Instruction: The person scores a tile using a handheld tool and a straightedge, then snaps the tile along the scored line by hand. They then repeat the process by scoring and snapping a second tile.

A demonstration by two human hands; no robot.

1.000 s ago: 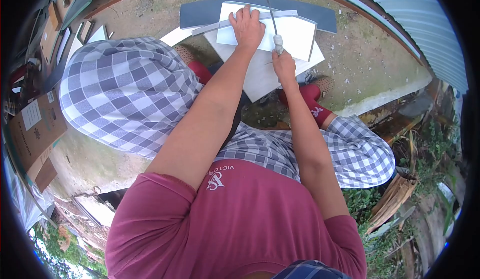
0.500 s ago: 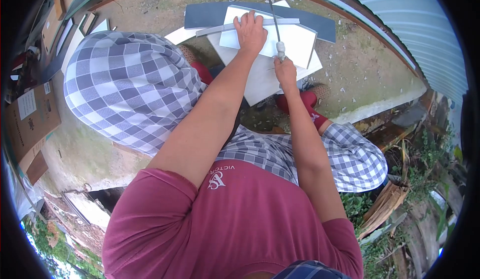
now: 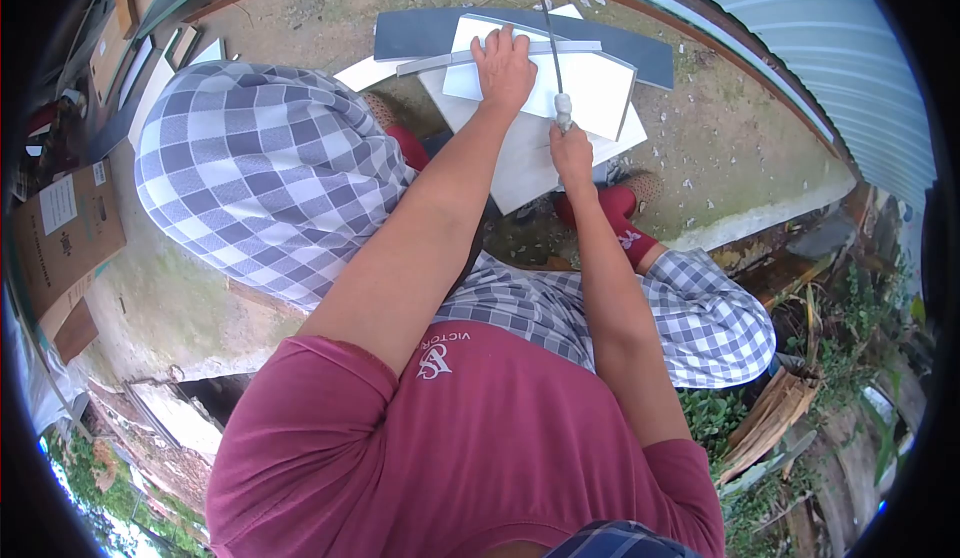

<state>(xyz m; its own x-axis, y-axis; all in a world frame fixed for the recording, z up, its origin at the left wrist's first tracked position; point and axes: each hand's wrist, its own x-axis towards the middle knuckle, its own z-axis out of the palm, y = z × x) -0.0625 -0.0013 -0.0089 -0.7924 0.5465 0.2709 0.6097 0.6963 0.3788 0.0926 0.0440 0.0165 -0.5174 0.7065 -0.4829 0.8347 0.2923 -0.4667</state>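
My left hand (image 3: 507, 68) lies with fingers spread across a narrow grey bar (image 3: 430, 62), pressing it onto a white sheet (image 3: 592, 103). The bar runs crosswise over the sheet and sticks out past its left side. In my right hand (image 3: 572, 155) is a long thin metal rod-like tool with a whitish, lumpy handle (image 3: 563, 108). Its dark shaft (image 3: 553, 46) points away from me and crosses over the bar. Under the white sheet is a larger pale board (image 3: 520, 173), and a dark grey panel (image 3: 650, 63) lies behind.
My sandalled feet (image 3: 645, 193) flank the boards. Wood and board offcuts (image 3: 130, 68) lie at the far left, above a cardboard box (image 3: 70, 233). Corrugated metal (image 3: 800, 48) stands at the right. Beyond the concrete edge (image 3: 770, 208) are plants and split wood (image 3: 775, 413).
My right hand has drawn the tool slightly toward me. The left hand stays on the bar, and the whole view has shifted a little.
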